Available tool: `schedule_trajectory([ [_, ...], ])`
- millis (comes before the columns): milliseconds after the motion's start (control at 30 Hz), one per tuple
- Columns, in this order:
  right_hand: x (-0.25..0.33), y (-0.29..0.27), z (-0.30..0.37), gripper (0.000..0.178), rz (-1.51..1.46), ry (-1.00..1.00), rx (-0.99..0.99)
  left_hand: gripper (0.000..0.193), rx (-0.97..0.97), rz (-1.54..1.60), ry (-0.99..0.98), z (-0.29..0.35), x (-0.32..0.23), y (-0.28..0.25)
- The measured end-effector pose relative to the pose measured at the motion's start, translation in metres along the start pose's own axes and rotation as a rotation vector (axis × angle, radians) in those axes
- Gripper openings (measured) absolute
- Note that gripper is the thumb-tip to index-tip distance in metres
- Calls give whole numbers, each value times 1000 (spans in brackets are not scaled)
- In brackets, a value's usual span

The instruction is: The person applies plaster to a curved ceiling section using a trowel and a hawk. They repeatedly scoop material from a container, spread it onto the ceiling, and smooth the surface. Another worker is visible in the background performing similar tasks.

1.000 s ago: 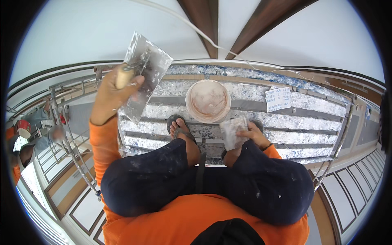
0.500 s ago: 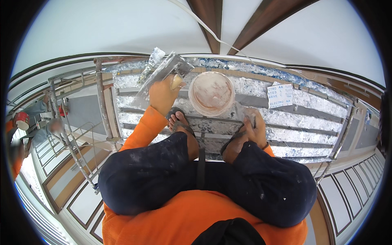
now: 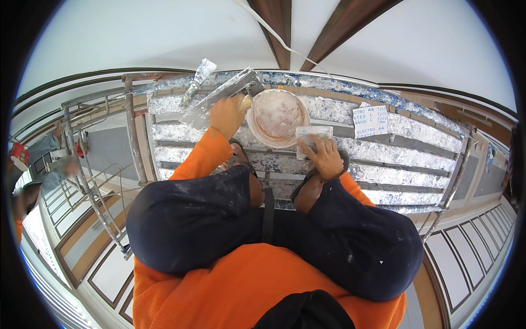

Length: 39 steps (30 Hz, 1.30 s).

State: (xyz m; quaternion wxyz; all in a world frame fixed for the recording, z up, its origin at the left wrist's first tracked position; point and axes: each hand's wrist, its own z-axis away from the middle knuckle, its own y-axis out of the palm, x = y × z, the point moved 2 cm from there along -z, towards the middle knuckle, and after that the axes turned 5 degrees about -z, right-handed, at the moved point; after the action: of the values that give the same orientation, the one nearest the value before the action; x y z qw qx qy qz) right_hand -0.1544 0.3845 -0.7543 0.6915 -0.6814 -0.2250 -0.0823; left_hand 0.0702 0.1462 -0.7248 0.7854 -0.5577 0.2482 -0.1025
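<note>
My left hand (image 3: 227, 116) is closed round the handle of a plastering trowel (image 3: 211, 107), its long metal blade smeared with white. Just right of the trowel stands a round bucket (image 3: 278, 116) with pale, pinkish-white residue inside. My right hand (image 3: 324, 156) grips a flat rectangular putty-smeared blade (image 3: 314, 133) against the bucket's near right side; whether it has a handle is hidden. A narrow scraper (image 3: 199, 81), crusted white, lies beyond the trowel at the platform's far left.
I squat on a slatted, paint-spattered platform (image 3: 405, 178) held by scaffold tubes (image 3: 133, 126). A torn printed sheet (image 3: 370, 122) lies on its right part. A pale wall (image 3: 137, 38) rises ahead, a white cable (image 3: 274, 34) across it. Another person (image 3: 24, 200) is at far left.
My right hand has come up and left, bringing the flat blade beside the bucket. My left hand with the trowel has shifted slightly right, closer to the bucket.
</note>
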Motion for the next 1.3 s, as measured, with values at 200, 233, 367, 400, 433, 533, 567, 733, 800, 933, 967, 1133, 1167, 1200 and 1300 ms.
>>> schedule_trajectory([
  [200, -33, -8, 21, 66, 95, -123, 71, 18, 8, 72, -38, -6, -6, 0],
  [233, -41, -12, 32, 65, 123, -131, 84, 18, 7, 80, -31, -7, -10, 2],
  [367, -47, -42, 42, 65, 165, -141, 141, 18, -16, 65, -52, 2, 1, -6],
  [400, -45, -49, 42, 65, 150, -110, 142, 18, -16, 70, -46, 1, 1, -3],
  [433, -39, -52, 39, 64, 109, -89, 94, 19, -6, 77, -45, 1, 1, -2],
  [533, -24, -58, 15, 63, -211, 46, -124, 21, 32, 104, -30, -1, -7, 0],
  [567, -20, -56, 5, 63, -412, 167, -206, 21, 38, 107, -24, 0, -9, -2],
  [733, -16, -61, 0, 42, -499, 459, -347, 24, 26, 159, -76, 7, -4, -2],
  [800, -23, -53, 0, 41, -624, 567, -350, 24, 32, 156, -82, 8, -3, -2],
  [933, -29, -30, 4, 42, -911, 687, -410, 26, 21, 177, -61, 8, -1, 2],
  [967, -26, -31, -1, 42, -989, 685, -442, 26, 12, 179, -48, 10, 1, 3],
  [1133, -12, -40, -12, 30, -1204, 624, -553, 27, -11, 216, 28, 11, 7, 3],
  [1167, -12, -35, -14, 29, -1376, 675, -600, 27, 0, 227, 22, 11, 6, 0],
  [1200, -12, -29, -15, 27, -1545, 727, -661, 27, 11, 238, 17, 11, 5, -1],
  [1300, -12, -20, -13, 26, -1516, 787, -688, 27, 35, 236, 7, 14, 9, 0],
])
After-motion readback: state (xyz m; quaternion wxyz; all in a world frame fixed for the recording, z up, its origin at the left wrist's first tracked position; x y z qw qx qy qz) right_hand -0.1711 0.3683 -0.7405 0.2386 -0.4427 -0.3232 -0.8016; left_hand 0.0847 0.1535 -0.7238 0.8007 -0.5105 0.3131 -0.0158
